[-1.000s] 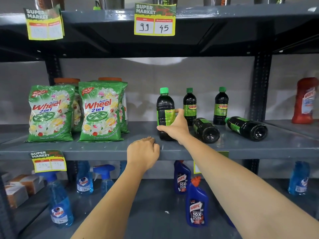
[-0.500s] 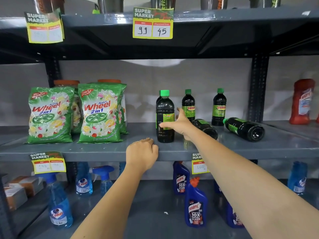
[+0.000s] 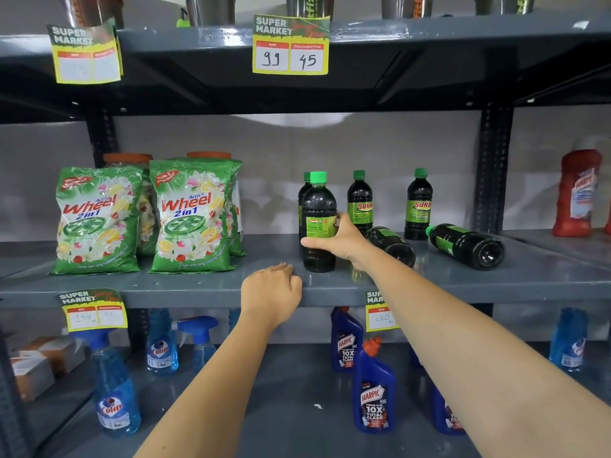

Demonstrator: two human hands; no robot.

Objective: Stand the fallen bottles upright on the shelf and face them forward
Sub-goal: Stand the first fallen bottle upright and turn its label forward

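Note:
On the grey middle shelf (image 3: 198, 285) stand dark bottles with green caps. My right hand (image 3: 340, 241) grips the front upright bottle (image 3: 318, 206) around its lower label, whose back side with small print faces me. Another upright bottle (image 3: 305, 190) is mostly hidden behind it. Two more upright bottles (image 3: 359, 200) (image 3: 419, 203) stand further back with SUNN labels forward. Two fallen bottles lie on their sides: one (image 3: 393, 246) just right of my right hand, one (image 3: 466, 244) further right, bases towards me. My left hand (image 3: 271, 294) rests curled on the shelf's front edge.
Green Wheel detergent bags (image 3: 188, 216) stand at the left of the shelf. A red Harpic bottle (image 3: 577, 193) is at the far right beyond a dark upright post (image 3: 492, 166). Below are blue Colin sprays (image 3: 115, 391) and Harpic bottles (image 3: 373, 391). Price tags hang on the shelf edges.
My right hand has turned the front bottle while gripping it, so its label now shows a different side. The left hand has stayed on the shelf edge.

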